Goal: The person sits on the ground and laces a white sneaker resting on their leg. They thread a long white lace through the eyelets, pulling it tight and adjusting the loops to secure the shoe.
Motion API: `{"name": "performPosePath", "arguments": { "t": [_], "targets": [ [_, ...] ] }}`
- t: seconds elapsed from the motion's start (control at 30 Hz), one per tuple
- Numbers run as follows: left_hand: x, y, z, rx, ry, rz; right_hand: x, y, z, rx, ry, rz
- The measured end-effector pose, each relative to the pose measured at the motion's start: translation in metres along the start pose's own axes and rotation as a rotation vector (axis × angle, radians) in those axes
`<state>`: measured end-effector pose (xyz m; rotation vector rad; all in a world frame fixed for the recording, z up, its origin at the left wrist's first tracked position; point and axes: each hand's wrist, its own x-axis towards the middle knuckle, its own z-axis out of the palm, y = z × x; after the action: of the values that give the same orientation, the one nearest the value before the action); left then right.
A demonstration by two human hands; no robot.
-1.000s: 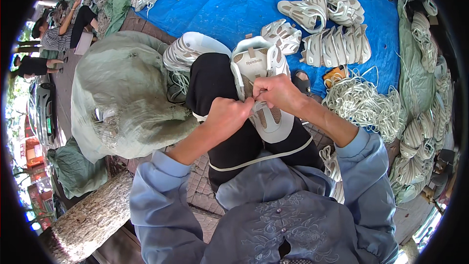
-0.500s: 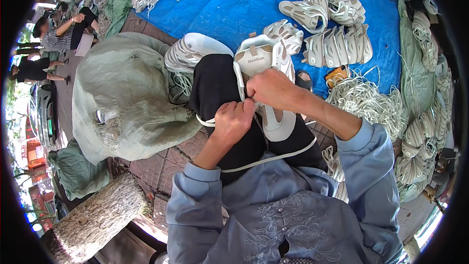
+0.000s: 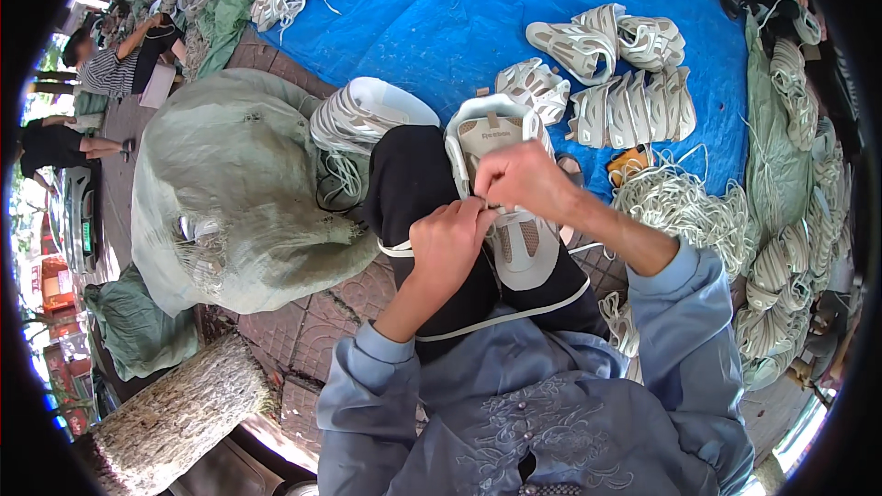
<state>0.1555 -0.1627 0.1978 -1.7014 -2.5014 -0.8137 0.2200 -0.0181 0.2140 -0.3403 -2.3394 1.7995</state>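
A white and beige sneaker upper (image 3: 528, 268) with brown mesh lies across my black-trousered lap, toe toward me. My left hand (image 3: 446, 243) is closed at the upper's left eyelet edge. Just right of it, my right hand (image 3: 525, 186) pinches what looks like the shoelace, fingertips almost meeting the left ones. The exact grip is hidden behind my fingers. A long pale lace (image 3: 514, 317) loops over both thighs. Left of my knee stands a nested stack of similar uppers (image 3: 354, 119).
A blue tarp (image 3: 432, 18) ahead carries more uppers (image 3: 634, 110). To the right lies a heap of white laces (image 3: 684, 207) beside bundled uppers (image 3: 781, 285). A bulging pale sack (image 3: 248, 202) sits left, near a stone block (image 3: 188, 404). Other people (image 3: 124, 64) are at far left.
My hands and the upper have shifted slightly in the picture. My right hand has turned and its fingers have come down toward the left fingertips at the eyelets.
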Motion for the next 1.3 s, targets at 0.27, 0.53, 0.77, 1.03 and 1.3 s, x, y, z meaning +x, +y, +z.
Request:
{"name": "performPosePath", "arguments": {
  "t": [0.27,0.53,0.77,1.03,1.3],
  "targets": [
    [0.000,-0.004,-0.028,-0.760,0.057,-0.271,-0.046,0.031,-0.023,0.205,0.216,0.150],
    [0.047,0.020,-0.030,-0.795,-0.363,-0.562,-0.090,0.044,0.005,0.467,0.232,0.246],
    [0.058,0.031,0.013,-0.377,-0.589,-0.363,-0.092,0.052,-0.007,0.742,0.350,0.444],
    [0.056,0.032,0.023,-0.255,-0.667,-0.245,-0.093,0.052,-0.003,0.262,0.344,0.336],
    [0.054,0.031,0.026,-0.278,-0.638,-0.269,-0.090,0.056,0.003,0.104,0.455,0.099]
  ]
}}
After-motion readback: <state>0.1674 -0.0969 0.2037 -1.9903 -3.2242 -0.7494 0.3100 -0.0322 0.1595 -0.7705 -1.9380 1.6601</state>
